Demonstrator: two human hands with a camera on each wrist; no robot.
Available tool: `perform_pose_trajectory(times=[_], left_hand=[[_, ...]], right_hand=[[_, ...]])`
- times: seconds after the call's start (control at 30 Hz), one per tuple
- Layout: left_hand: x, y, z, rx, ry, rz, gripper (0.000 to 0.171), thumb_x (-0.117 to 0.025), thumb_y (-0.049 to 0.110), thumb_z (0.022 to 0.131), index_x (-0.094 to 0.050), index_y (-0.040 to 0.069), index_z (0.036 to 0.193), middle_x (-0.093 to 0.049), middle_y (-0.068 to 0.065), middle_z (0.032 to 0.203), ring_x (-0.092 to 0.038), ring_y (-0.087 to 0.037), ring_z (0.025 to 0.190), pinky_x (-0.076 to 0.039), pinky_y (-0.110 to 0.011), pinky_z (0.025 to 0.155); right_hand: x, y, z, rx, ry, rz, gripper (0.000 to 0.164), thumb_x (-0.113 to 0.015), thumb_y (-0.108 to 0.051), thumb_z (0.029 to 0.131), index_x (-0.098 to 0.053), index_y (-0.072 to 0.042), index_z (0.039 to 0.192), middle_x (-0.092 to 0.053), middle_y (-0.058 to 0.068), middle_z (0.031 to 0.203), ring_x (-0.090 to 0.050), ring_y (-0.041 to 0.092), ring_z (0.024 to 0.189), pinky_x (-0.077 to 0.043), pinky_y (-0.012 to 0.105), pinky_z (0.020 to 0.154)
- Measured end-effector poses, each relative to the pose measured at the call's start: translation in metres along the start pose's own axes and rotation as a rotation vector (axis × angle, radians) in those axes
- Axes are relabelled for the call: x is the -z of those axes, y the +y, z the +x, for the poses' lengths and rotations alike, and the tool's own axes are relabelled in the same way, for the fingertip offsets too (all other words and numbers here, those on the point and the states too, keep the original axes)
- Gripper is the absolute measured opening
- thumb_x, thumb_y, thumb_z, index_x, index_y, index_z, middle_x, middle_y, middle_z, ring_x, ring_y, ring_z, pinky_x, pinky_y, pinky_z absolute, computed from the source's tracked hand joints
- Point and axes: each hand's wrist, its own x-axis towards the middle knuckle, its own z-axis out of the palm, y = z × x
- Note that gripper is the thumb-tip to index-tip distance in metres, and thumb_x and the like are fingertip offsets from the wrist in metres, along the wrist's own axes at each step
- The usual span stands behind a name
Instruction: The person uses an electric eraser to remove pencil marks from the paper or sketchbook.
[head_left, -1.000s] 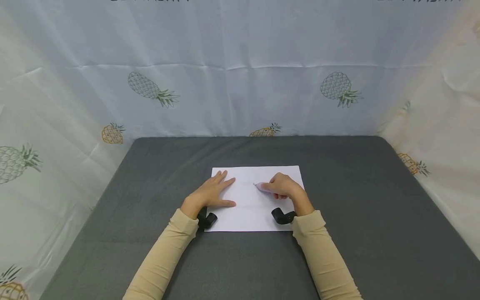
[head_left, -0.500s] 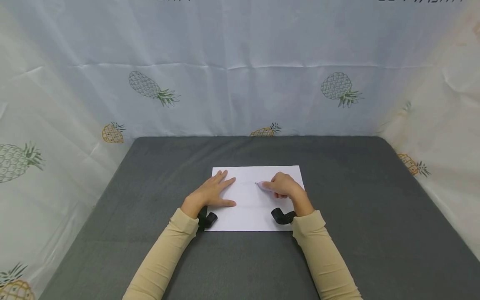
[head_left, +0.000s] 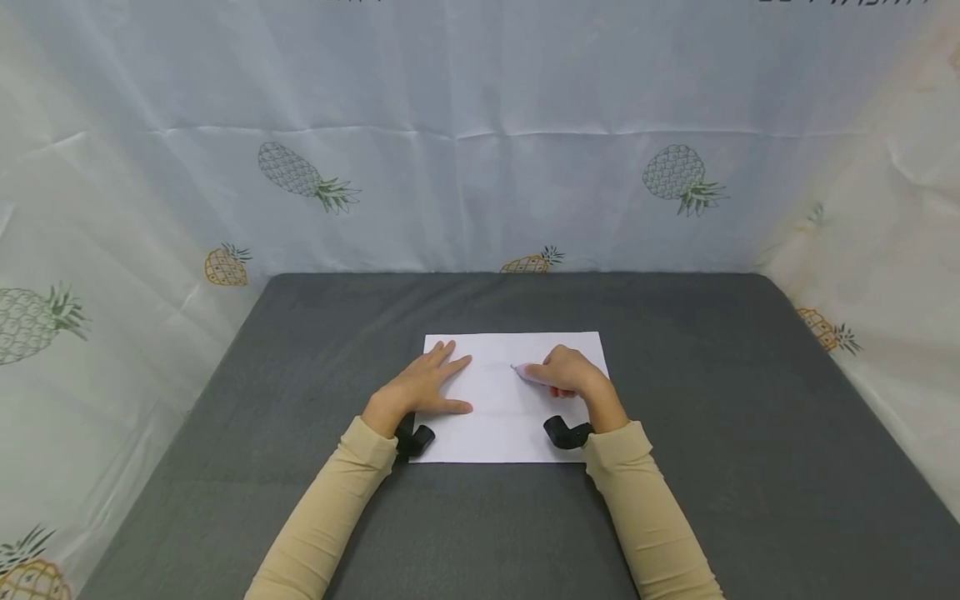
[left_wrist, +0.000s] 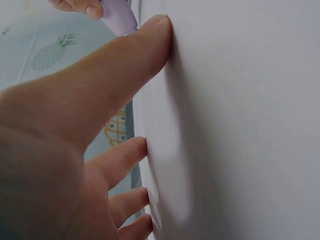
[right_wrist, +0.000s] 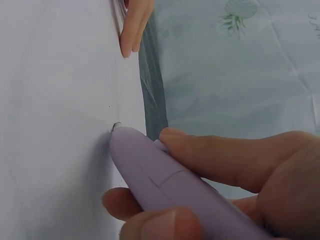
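Observation:
A white sheet of paper (head_left: 498, 433) lies on the grey table. My left hand (head_left: 420, 385) rests on its left part with fingers spread; in the left wrist view the thumb (left_wrist: 125, 57) and fingertips touch the sheet. Over the right half, my right hand (head_left: 570, 371) grips a lavender pen-shaped tool (right_wrist: 165, 180) with a rounded nose and a small metal tip (right_wrist: 116, 126). The tip points left and is at or just above the paper; I cannot tell which. In the right wrist view the fingers wrap the body, one fingertip by a small raised button (right_wrist: 160, 145).
Black wrist-camera mounts (head_left: 566, 433) sit low over the sheet beside each wrist. Grey cloth (head_left: 712, 400) surrounds the paper on the table. A pale curtain (head_left: 480, 192) printed with pineapples hangs behind the table and at both sides.
The right hand's tool tip has shifted very slightly to the right since one second ago. The left hand and the paper have stayed in place.

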Motion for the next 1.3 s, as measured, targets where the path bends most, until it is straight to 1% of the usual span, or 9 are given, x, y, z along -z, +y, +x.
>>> perform_pose_trajectory(times=[0.27, 0.5, 0.77, 1.0, 1.13, 1.3], left_hand=[[-0.0017, -0.0020, 0.0016, -0.004, 0.005, 0.001, 0.084, -0.065, 0.052, 0.086, -0.028, 0.017, 0.153, -0.011, -0.017, 0.164, -0.008, -0.037, 0.153, -0.018, -0.055, 0.122], [-0.0023, -0.0025, 0.0018, -0.021, 0.013, 0.004, 0.084, -0.065, 0.051, 0.086, -0.029, 0.015, 0.152, -0.012, -0.019, 0.163, -0.009, -0.039, 0.152, -0.019, -0.056, 0.122], [-0.0023, -0.0016, 0.0023, -0.021, 0.010, 0.002, 0.084, -0.065, 0.052, 0.086, -0.028, 0.016, 0.153, -0.011, -0.018, 0.164, -0.008, -0.039, 0.153, -0.018, -0.056, 0.122], [-0.0019, -0.0017, 0.0021, -0.030, 0.016, 0.002, 0.084, -0.065, 0.051, 0.086, -0.029, 0.015, 0.152, -0.012, -0.019, 0.163, -0.008, -0.039, 0.152, -0.018, -0.056, 0.122], [-0.0020, -0.0018, 0.0015, -0.023, 0.010, -0.002, 0.084, -0.065, 0.051, 0.086, -0.028, 0.014, 0.153, -0.011, -0.019, 0.163, -0.008, -0.040, 0.152, -0.018, -0.056, 0.122], [-0.0014, -0.0012, 0.0004, -0.013, -0.002, -0.013, 0.085, -0.065, 0.051, 0.086, -0.028, 0.015, 0.153, -0.010, -0.019, 0.164, -0.007, -0.039, 0.153, -0.016, -0.056, 0.122]], right_hand=[[-0.0043, -0.0011, 0.0047, -0.005, 0.006, 0.040, 0.046, -0.055, -0.041, 0.095, -0.057, -0.007, 0.064, -0.046, -0.001, 0.047, -0.037, 0.010, 0.042, -0.032, 0.022, 0.045], [0.0018, 0.0008, -0.0004, -0.036, -0.027, 0.033, 0.043, -0.058, -0.041, 0.094, -0.061, -0.005, 0.069, -0.046, -0.002, 0.048, -0.036, 0.010, 0.043, -0.030, 0.022, 0.044], [-0.0029, -0.0020, 0.0013, 0.002, 0.020, 0.025, 0.045, -0.056, -0.041, 0.095, -0.065, -0.003, 0.073, -0.048, -0.002, 0.048, -0.038, 0.010, 0.042, -0.032, 0.023, 0.045], [-0.0001, -0.0002, 0.0000, -0.008, -0.003, 0.031, 0.046, -0.057, -0.042, 0.094, -0.062, -0.004, 0.068, -0.047, -0.002, 0.048, -0.037, 0.010, 0.043, -0.032, 0.022, 0.045], [0.0010, 0.0004, -0.0012, -0.006, -0.004, 0.028, 0.045, -0.057, -0.041, 0.094, -0.064, -0.003, 0.072, -0.046, -0.002, 0.047, -0.036, 0.009, 0.042, -0.031, 0.021, 0.044], [-0.0037, -0.0021, 0.0004, -0.001, 0.012, 0.045, 0.043, -0.057, -0.039, 0.095, -0.066, -0.002, 0.075, -0.046, -0.001, 0.047, -0.036, 0.010, 0.042, -0.031, 0.021, 0.044]])
